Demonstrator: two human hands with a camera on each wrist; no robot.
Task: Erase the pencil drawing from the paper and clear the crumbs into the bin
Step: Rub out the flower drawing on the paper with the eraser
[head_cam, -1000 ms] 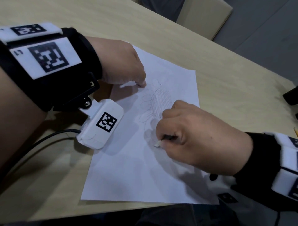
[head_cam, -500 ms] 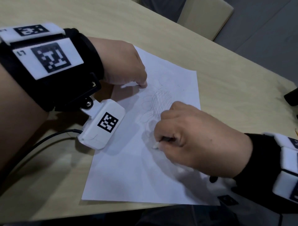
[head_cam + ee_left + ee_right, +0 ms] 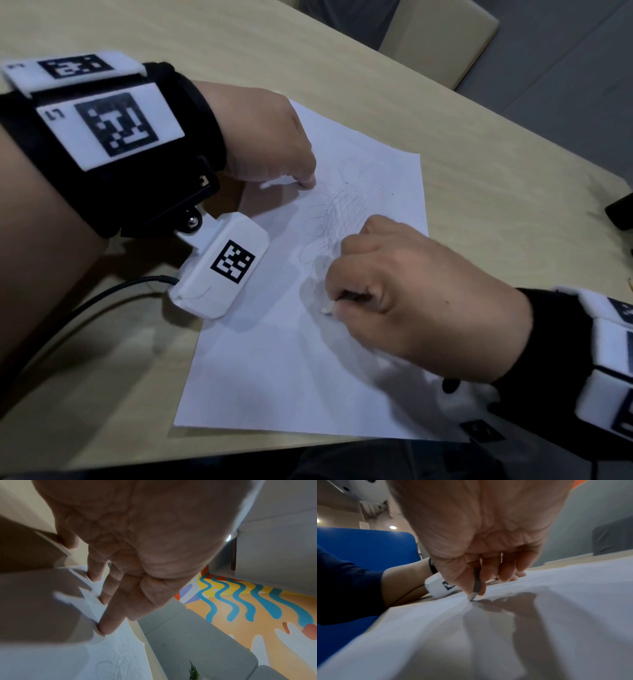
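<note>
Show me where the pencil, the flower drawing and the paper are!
pencil (image 3: 475,586): right wrist view, on its dark shaft just above the sharpened tip.
flower drawing (image 3: 344,212): head view, on the cross-hatched centre.
paper (image 3: 274,377): head view, on the bare white part near the bottom edge.

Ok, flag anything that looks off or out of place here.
One oddity: the right hand pinches what looks like a pencil, pointed tip on the paper, not an eraser. The pencil drawing is largely unerased. The left hand presses the paper flat.
</note>
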